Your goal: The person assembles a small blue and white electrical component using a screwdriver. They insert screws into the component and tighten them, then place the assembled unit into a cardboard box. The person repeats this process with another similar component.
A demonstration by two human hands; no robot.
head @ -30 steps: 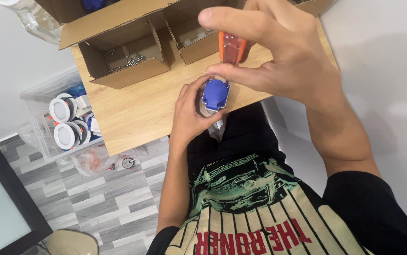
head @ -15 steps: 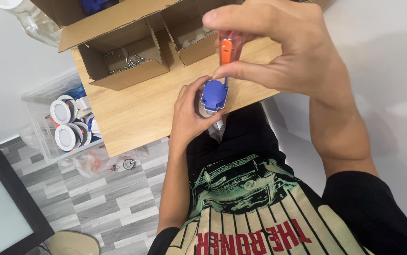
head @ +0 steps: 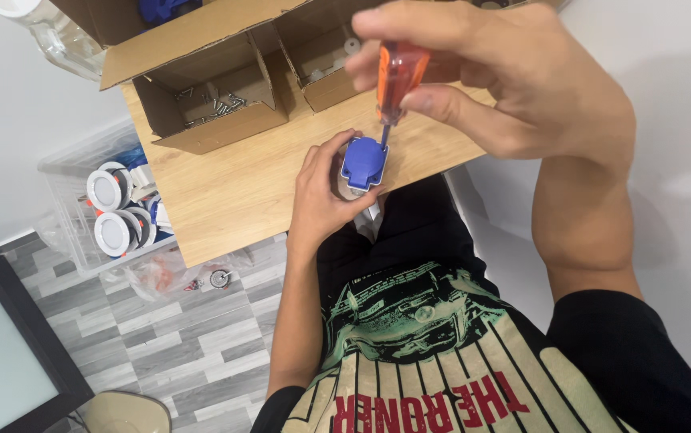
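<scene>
My left hand (head: 319, 195) grips a small round fitting with a blue cap (head: 362, 163) at the front edge of the wooden table (head: 233, 188). My right hand (head: 514, 76) holds a screwdriver with an orange handle (head: 398, 74) upright above it. The screwdriver's thin shaft comes down onto the right side of the blue cap. The fitting's grey-white body is mostly hidden by my left fingers.
Two open cardboard boxes stand on the table: one with loose screws (head: 213, 104) and one with small white parts (head: 325, 60). A clear plastic bin (head: 113, 208) with round white fittings sits on the floor to the left. A dark-framed panel (head: 5, 345) lies at lower left.
My right hand has shifted slightly right and toward the camera with the screwdriver. My left hand and the blue-capped fitting have stayed in place.
</scene>
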